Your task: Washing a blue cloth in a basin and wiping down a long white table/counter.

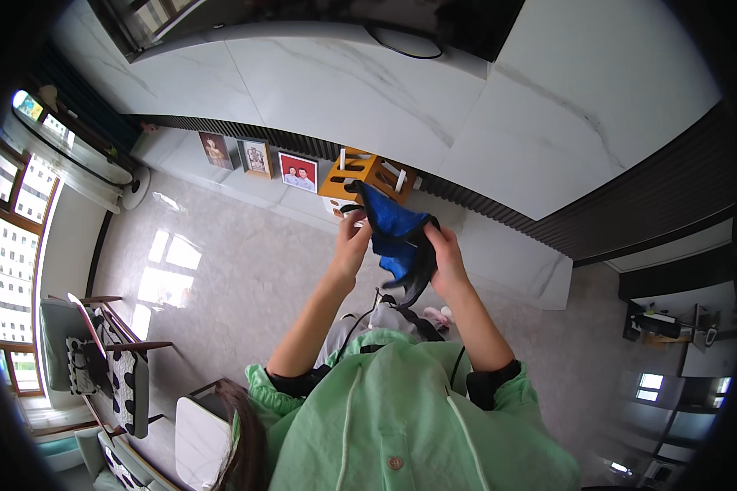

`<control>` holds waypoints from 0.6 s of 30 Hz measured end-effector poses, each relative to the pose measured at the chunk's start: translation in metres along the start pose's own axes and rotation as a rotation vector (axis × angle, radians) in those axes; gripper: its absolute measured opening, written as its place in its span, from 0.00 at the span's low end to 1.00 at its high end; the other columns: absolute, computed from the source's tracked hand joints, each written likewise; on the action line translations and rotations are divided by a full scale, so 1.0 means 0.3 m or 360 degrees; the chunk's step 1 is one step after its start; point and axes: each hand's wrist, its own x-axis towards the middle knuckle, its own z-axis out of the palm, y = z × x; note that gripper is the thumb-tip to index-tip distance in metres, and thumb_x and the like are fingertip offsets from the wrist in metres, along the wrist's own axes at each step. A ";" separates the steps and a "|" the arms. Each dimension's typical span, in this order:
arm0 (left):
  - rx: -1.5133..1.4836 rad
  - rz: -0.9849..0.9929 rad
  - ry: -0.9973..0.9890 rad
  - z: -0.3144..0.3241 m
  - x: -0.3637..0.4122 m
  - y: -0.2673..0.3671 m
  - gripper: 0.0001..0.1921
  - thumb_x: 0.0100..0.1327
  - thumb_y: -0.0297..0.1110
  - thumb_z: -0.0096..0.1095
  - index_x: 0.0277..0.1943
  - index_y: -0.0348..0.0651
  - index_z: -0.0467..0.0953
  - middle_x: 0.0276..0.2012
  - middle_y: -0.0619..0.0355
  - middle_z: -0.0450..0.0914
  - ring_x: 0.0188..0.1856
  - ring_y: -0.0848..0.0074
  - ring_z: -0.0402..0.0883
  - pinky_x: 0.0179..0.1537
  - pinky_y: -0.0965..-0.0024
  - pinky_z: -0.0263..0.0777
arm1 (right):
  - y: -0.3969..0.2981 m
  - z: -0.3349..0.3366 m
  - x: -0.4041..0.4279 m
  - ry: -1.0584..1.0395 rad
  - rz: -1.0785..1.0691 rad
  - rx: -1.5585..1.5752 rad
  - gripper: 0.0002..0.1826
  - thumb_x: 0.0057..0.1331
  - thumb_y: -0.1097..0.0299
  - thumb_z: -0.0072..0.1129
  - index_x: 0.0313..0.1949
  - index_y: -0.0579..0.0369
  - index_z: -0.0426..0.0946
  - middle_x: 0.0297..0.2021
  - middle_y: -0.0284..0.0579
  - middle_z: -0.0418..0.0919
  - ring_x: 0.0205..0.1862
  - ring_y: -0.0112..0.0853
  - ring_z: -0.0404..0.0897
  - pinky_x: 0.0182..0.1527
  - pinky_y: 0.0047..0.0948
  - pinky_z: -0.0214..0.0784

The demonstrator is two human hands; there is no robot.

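Observation:
My left hand (351,242) and my right hand (447,255) hold up a blue cloth with black edging (396,218) in front of my chest. The right fingers pinch its right side, where black fabric hangs in folds. At its upper left, my left fingers grip the dark edge or a strap; the exact hold is partly hidden. Behind the cloth, an orange and white slotted box (356,175) stands on the low marble-patterned ledge, with white pieces sticking out of its slots.
Framed pictures (257,158) stand on the ledge (270,196) along the wall. A dark screen (344,15) is above. Chairs (126,374) stand at the left, by the window. Near my left side is a small white-topped table (202,439).

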 end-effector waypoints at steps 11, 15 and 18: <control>-0.0275 0.0463 -0.0210 0.040 -0.012 0.063 0.09 0.53 0.19 0.56 0.37 0.39 0.68 0.34 0.62 0.73 0.38 0.81 0.72 0.41 0.78 0.66 | 0.027 -0.021 -0.011 0.0037 -0.0535 -0.0664 0.16 0.66 0.63 0.42 0.42 0.64 0.71 0.35 0.36 0.75 0.37 0.19 0.70 0.41 0.18 0.62; 0.0048 0.0449 -0.0318 0.055 -0.018 0.065 0.16 0.48 0.22 0.63 0.40 0.41 0.69 0.31 0.66 0.73 0.32 0.85 0.71 0.30 0.81 0.65 | 0.058 -0.032 -0.007 0.0005 -0.0496 -0.0684 0.19 0.67 0.60 0.40 0.43 0.65 0.70 0.36 0.38 0.75 0.38 0.20 0.69 0.42 0.19 0.62; 0.0454 0.0502 -0.0290 0.055 -0.023 0.061 0.23 0.46 0.26 0.66 0.46 0.39 0.67 0.35 0.64 0.72 0.37 0.83 0.71 0.34 0.79 0.66 | 0.045 -0.036 -0.021 -0.0050 -0.0482 -0.0737 0.18 0.67 0.59 0.40 0.43 0.64 0.70 0.33 0.37 0.74 0.36 0.19 0.69 0.39 0.19 0.62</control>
